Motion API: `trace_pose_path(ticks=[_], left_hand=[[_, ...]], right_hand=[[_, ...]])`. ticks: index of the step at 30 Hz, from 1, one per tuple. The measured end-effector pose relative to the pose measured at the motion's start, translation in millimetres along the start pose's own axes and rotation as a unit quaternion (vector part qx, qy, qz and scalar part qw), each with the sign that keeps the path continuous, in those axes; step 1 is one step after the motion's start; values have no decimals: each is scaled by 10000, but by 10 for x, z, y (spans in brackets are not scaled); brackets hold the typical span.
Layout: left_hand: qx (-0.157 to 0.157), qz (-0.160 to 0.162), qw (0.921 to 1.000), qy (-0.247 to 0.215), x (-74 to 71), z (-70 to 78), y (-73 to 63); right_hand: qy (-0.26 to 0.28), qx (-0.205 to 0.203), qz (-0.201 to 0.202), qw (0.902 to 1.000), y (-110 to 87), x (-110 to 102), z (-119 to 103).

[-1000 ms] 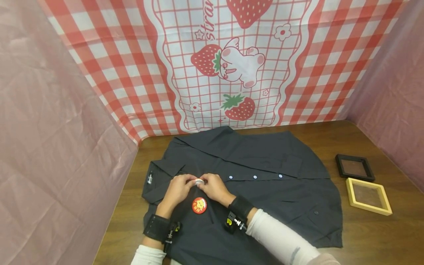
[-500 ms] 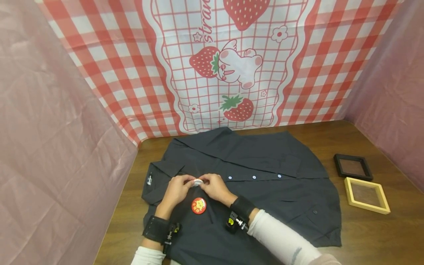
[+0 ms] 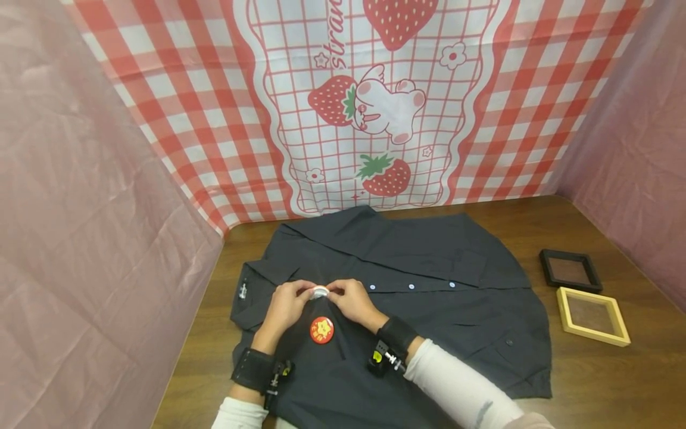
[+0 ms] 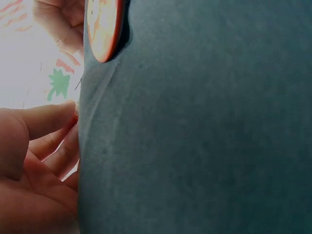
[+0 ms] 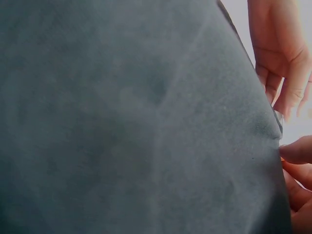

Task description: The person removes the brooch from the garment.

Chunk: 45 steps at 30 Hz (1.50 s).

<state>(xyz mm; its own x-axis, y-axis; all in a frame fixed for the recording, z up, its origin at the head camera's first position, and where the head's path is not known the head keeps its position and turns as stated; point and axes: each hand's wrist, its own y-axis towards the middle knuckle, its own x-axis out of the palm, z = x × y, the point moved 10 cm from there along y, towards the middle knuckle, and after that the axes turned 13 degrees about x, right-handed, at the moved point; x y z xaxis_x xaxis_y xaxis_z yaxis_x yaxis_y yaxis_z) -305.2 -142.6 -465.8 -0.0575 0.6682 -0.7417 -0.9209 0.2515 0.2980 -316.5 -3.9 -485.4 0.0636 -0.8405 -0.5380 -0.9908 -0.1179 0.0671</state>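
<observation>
Tallied from my remote post: one dark grey cloth shirt; two round badges, one red-and-yellow badge and one silver-backed badge; three small pale round buttons; two rectangular frames, one black frame and one yellow frame; a person's two bare grips, left grip and right grip; two black wristbands; one brown wooden desk; and three red printed strawberries.

Slim gap between shirt and yellow frame; pink curtain right.
</observation>
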Motion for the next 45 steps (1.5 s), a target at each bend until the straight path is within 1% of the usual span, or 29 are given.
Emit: trace_pose_path(ticks=[5,8,10,12,19,25,30,36,41,45], left_hand=[[24,-46,9999,-154,13,29,9],[127,-27,9998,-123,7,62,22],[142,-8,9998,-113,3,75,27],[152,-1,9998,-88,1,81,28],[252,39,9997,-35,19,106,33],[334,155,9992,-122,12,145,54],[321,227,9991,-167,9,155,58],[404,314,9984,-250,-7,174,55],[434,382,9975,-404,-18,191,59],[449,442,9971,-427,-31,204,60]], right_hand=[[169,61,88,9998,-17,-53,1],[213,-101,206,9995,-33,-98,-30],[212,-231,286,9991,-44,-127,-52],[209,-276,334,9988,-49,-147,-59],[376,-164,430,9982,-41,-215,-39],[421,-277,525,9973,-51,-268,-62],[462,-440,519,9966,-73,-296,-114],[470,-319,466,9973,-60,-288,-100],[758,-161,309,9965,-56,-268,-77],[1074,-73,208,9940,-58,-251,-68]])
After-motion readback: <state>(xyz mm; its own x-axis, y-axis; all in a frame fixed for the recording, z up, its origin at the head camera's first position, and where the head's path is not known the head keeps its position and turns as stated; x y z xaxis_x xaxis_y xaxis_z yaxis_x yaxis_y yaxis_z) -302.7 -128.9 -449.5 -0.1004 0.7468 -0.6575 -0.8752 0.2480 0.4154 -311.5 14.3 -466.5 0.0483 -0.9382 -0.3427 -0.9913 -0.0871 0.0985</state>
